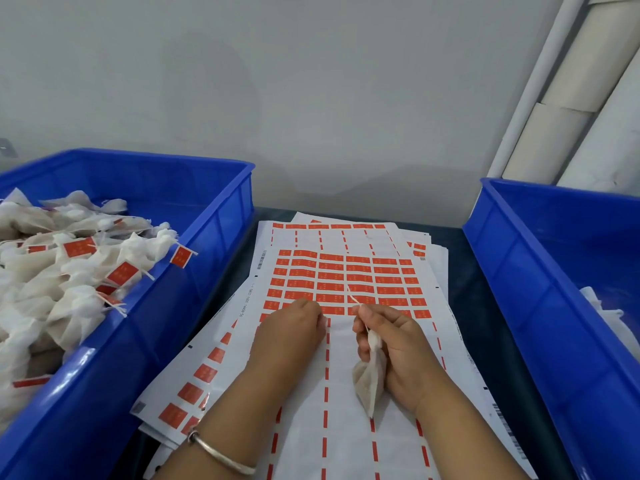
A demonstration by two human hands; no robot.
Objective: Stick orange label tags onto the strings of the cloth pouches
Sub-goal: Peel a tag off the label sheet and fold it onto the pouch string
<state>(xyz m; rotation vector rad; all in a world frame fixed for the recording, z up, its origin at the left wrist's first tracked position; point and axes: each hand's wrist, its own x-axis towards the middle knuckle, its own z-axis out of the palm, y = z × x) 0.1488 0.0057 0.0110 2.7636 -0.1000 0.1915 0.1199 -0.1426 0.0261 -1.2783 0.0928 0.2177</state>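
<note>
My right hand [398, 344] curls its fingers [363, 344] round a small off-white cloth pouch [370, 382], thumb and forefinger pinching its thin white string [354, 299] so the free end points to 11 o'clock over the labels, ready for a tag. My left hand [291, 327] has fingers bent down onto the white sheet of orange rectangular label tags [346, 275], apparently picking at the nearest row; whether a tag is lifted I cannot tell. The sheets lie stacked on the dark worktop [464, 271]. At 9 o'clock a blue plastic bin [221, 209] holds tagged pouches [69, 271]. At 3 o'clock another blue bin [540, 271] stands close; room between the two is narrow.
</note>
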